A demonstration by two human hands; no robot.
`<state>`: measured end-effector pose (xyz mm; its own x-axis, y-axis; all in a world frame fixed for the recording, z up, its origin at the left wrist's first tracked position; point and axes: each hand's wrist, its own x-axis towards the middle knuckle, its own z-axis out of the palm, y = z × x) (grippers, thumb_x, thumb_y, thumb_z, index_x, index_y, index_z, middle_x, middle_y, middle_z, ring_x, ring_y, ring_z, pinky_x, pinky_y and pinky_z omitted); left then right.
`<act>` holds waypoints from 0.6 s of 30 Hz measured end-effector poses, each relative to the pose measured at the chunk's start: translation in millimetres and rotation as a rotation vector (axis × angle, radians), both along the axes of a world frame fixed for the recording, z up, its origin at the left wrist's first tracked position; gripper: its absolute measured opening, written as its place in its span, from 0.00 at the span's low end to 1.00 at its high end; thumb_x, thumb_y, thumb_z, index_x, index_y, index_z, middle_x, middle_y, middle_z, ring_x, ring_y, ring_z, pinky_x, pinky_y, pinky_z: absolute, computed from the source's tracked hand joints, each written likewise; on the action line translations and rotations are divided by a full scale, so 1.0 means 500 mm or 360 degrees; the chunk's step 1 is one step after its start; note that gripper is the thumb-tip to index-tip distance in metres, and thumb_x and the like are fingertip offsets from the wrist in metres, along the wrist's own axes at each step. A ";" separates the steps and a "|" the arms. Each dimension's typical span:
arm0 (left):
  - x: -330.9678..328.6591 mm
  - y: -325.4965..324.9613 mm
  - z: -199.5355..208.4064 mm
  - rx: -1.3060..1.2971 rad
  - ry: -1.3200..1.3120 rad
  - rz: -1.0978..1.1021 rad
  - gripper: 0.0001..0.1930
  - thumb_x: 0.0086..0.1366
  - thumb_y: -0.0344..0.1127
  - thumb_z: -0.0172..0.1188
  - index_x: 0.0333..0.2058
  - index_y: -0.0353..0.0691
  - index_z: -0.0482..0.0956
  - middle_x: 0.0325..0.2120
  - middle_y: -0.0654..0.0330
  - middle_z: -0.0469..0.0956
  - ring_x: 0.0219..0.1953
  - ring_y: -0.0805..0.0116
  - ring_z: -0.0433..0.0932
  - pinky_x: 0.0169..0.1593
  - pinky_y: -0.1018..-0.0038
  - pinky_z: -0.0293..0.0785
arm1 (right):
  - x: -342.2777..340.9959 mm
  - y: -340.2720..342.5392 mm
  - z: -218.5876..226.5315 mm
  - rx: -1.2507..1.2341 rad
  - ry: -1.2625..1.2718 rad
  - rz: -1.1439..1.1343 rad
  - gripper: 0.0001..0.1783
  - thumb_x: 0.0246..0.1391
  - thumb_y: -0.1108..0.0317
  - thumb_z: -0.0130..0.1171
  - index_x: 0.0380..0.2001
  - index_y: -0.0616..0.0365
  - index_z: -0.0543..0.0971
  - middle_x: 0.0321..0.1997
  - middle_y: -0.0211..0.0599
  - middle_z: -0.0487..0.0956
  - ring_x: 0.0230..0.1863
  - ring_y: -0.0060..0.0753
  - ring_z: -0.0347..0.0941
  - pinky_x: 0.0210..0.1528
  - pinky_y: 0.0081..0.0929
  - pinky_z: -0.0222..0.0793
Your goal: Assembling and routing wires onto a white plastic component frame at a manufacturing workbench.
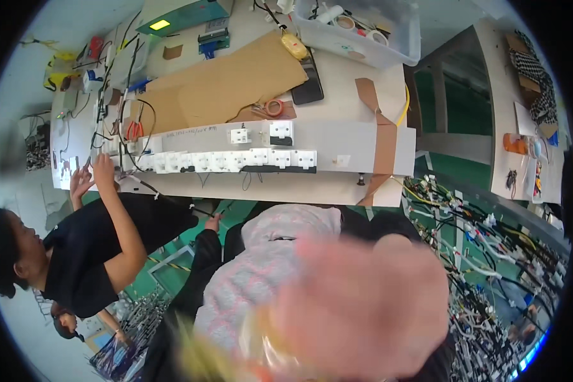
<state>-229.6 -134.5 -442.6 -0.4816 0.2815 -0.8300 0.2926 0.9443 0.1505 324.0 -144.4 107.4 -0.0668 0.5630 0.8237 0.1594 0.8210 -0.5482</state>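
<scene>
Close to the camera, my right hand is a large blur, and its fingers cannot be made out. Beside it is a smeared yellow and clear item; whether the hand holds it is unclear. Below the table's front edge, my left hand, at the end of a black sleeve, is closed on a black cable. That cable runs up to the left toward the table. A row of white socket-like modules lies along the front of the table, with two separate white modules behind it.
A co-worker at the left has both hands raised at cables. Cardboard, a tape roll, red pliers and a clear plastic bin are on the table. Bundled cables hang at the right.
</scene>
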 end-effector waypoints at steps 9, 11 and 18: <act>0.016 -0.139 0.189 0.0785 -0.0605 -0.0246 0.23 0.71 0.56 0.48 0.31 0.41 0.71 0.17 0.62 0.69 0.19 0.67 0.68 0.25 0.66 0.70 | 0.097 0.031 -0.137 -0.0396 -0.0099 -0.0404 0.10 0.37 0.75 0.66 0.28 0.59 0.81 0.32 0.38 0.81 0.33 0.38 0.79 0.41 0.35 0.79; 0.110 -0.107 0.247 0.0848 -0.0715 -0.0045 0.23 0.72 0.56 0.49 0.30 0.40 0.69 0.15 0.63 0.68 0.16 0.69 0.66 0.22 0.67 0.69 | 0.155 0.072 -0.236 -0.0528 -0.0136 -0.0742 0.10 0.37 0.74 0.69 0.28 0.60 0.81 0.30 0.38 0.80 0.33 0.40 0.79 0.35 0.31 0.74; 0.361 -0.079 0.650 0.1132 -0.1052 -0.0267 0.16 0.73 0.49 0.49 0.32 0.43 0.65 0.13 0.72 0.51 0.12 0.81 0.52 0.14 0.80 0.51 | 0.334 0.148 -0.513 -0.1778 -0.0769 -0.0933 0.21 0.43 0.59 0.69 0.38 0.61 0.82 0.38 0.50 0.81 0.40 0.50 0.78 0.44 0.34 0.73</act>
